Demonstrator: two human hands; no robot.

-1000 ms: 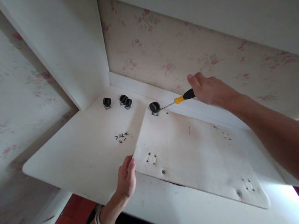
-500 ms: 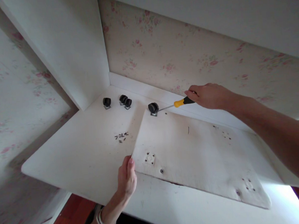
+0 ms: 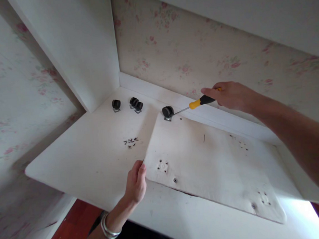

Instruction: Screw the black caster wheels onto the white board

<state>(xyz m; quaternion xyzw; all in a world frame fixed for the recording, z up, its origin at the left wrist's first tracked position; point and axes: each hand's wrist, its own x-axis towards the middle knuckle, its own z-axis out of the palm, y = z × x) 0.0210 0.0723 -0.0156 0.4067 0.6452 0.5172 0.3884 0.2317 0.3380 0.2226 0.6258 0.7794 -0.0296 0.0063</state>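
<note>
Screwdriver (image 3: 199, 102) update from my remote seat: over the last second the right hand (image 3: 231, 95) has rolled over the yellow-and-black handle. It went from knuckles-up to lying flatter, with the fingers closed around the grip. The tip hasn't left the base plate of the caster (image 3: 167, 112) at the far left corner of the board (image 3: 215, 163), so to me this reads as turning in place, not repositioning. The left hand (image 3: 137, 182) has stayed put too, fingers curled against the near left corner of the board and pressing on it, nothing actually gripped. The board itself hasn't shifted on the desk (image 3: 83, 166).

Counts:
- one screwdriver
- four casters total: one on the board, three loose ones (image 3: 133, 101) near the back corner of the desk
- three empty hole clusters (image 3: 162, 166) on the board
- a little pile of dark screws (image 3: 130, 142) left of the board, too small for me to count properly
</note>
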